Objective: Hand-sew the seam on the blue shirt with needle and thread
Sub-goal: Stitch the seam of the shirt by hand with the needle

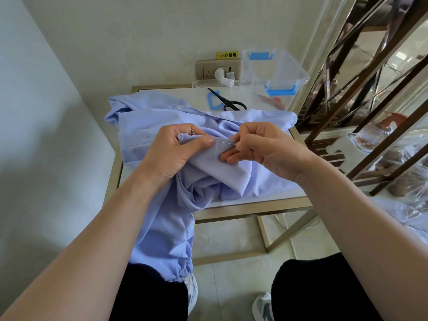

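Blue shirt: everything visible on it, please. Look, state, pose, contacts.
The light blue woven-looking cloth shirt lies crumpled on the white gold-framed table. One part hangs off the near edge down to the person's lap. The left hand grips a raised fold with a frayed raw edge, thumb pressed on top. The right hand pinches a thin metal needle lying along that fold, and its lower fingers touch the cloth.

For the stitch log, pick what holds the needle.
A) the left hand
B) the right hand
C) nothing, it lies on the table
B: the right hand pinches the needle by its end, while the left hand grips the blue shirt beside it.
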Available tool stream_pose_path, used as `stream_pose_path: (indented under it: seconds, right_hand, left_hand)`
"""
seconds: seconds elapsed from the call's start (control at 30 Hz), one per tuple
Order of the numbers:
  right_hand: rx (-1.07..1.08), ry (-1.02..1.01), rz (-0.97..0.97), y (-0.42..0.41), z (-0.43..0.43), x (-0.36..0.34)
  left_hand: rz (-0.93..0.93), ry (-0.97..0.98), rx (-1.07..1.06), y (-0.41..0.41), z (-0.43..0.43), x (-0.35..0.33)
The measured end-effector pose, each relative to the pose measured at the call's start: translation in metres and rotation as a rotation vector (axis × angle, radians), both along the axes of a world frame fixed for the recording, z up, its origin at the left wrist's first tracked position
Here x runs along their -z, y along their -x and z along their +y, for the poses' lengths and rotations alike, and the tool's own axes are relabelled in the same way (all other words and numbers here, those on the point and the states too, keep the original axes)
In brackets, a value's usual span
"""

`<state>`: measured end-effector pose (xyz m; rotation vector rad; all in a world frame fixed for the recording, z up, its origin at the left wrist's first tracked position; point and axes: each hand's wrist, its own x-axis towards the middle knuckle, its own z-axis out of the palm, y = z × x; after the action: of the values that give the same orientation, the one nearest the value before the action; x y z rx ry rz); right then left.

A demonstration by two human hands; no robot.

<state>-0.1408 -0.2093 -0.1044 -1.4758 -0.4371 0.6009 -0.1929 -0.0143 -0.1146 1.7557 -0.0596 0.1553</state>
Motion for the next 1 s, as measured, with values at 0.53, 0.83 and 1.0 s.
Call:
stream_pose_path:
  seconds: [0.53,0.83,1.0]
  right_hand:
    - [0.017,0.044,-0.009,-0.0007,0.0006,0.0033]
    - [0.044,0.164,-0.095,0.0025,0.003,0.0054]
    - [0.082,0.197,-0.103,0.0036,0.0036,0.0061]
  left_hand:
    - [-0.052,-0.032,0.007,-0.0017,0.0012,0.0053]
    - [-0.032,-0.049,-0.012,-0.0024,0.0018,0.0078]
    - [-0.02,-0.054,-0.015,-0.0027,0.0015,0.0084]
